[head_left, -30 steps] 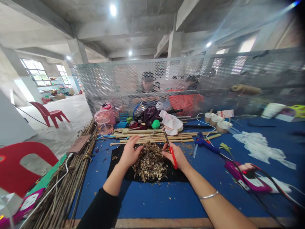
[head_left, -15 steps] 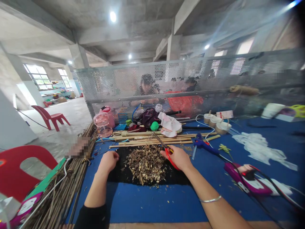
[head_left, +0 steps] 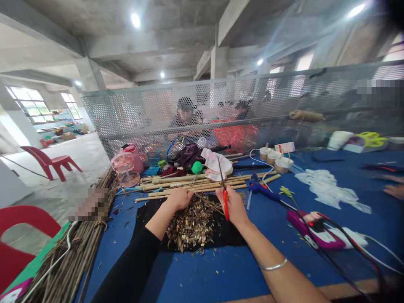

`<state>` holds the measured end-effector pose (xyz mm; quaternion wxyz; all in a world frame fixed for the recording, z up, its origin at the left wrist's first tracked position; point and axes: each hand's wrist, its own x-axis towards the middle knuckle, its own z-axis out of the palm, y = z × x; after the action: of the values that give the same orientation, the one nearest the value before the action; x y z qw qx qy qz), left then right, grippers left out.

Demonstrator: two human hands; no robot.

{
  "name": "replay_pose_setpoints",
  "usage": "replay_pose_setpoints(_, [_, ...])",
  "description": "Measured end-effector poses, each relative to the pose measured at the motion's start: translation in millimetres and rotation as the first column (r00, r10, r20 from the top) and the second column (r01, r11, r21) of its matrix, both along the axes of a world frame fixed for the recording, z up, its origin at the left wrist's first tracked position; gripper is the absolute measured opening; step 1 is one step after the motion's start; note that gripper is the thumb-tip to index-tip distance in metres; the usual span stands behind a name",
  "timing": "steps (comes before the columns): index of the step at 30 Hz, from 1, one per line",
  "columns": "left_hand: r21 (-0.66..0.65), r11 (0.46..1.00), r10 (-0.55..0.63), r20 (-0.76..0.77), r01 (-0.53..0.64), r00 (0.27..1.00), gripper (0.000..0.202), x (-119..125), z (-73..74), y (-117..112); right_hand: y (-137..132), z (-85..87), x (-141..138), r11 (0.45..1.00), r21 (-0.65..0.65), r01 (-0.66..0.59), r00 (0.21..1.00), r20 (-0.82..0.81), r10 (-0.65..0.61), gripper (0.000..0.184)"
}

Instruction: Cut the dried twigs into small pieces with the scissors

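My right hand [head_left: 235, 207] is closed round red-handled scissors [head_left: 225, 202], whose dark blades point up and away over the table. My left hand [head_left: 180, 199] hangs at the far edge of a heap of chopped dry plant pieces [head_left: 191, 231], fingers drawn together. What is between those fingers, if anything, I cannot make out. The heap lies on a black cloth [head_left: 147, 219], with some longer thin twigs [head_left: 211, 204] at its far right side, near my right fingers.
Bamboo sticks [head_left: 195, 184] lie beyond the cloth, and a bundle of long dry stems [head_left: 78, 252] fills the left edge. To the right are a blue glue gun [head_left: 267, 191], a purple power strip [head_left: 315, 231] and white plastic [head_left: 331, 189]. Another person's hand [head_left: 394, 189] shows far right.
My left hand has moved right, from the cloth's left side to the heap's far edge. The scissors in my right hand have turned more upright. The view has shifted slightly right.
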<state>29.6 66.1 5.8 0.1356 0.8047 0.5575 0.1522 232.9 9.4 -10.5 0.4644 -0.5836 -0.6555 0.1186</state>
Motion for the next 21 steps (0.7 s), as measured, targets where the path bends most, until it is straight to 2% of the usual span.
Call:
replay_pose_setpoints(4, [-0.013, 1.0, -0.021, -0.006, 0.021, 1.0, 0.043, 8.3, -8.4, -0.7, -1.6, 2.0, 0.2, 0.999, 0.035, -0.04, 0.999, -0.03, 0.041, 0.032])
replay_pose_setpoints(8, [-0.054, 0.979, -0.193, 0.03, 0.194, 0.981, 0.051, 1.5, -6.8, -10.4, -1.6, 2.0, -0.1, 0.996, 0.037, -0.076, 0.997, -0.026, 0.077, 0.031])
replay_pose_setpoints(12, [0.036, 0.956, -0.292, 0.035, 0.291, 0.956, 0.045, -7.1, -3.5, -21.1, 0.2, -1.5, -1.5, 0.995, 0.015, -0.096, 0.995, -0.016, 0.096, 0.03])
replay_pose_setpoints(15, [0.112, 0.949, -0.305, 0.073, 0.296, 0.95, 0.028, -15.1, -4.2, -25.5, 1.1, -3.6, -2.6, 0.995, -0.004, -0.102, 0.995, 0.006, 0.102, 0.032])
replay_pose_setpoints(17, [0.144, 0.95, -0.296, 0.121, 0.278, 0.948, 0.024, -23.0, -5.2, -26.8, 1.0, -3.8, -3.3, 0.995, -0.013, -0.104, 0.994, 0.017, 0.104, 0.032])
replay_pose_setpoints(21, [0.179, 0.975, -0.179, 0.273, 0.133, 0.945, 0.022, -40.3, -6.3, -29.8, -0.8, -2.8, -5.9, 0.993, -0.009, -0.118, 0.992, 0.036, 0.118, 0.031])
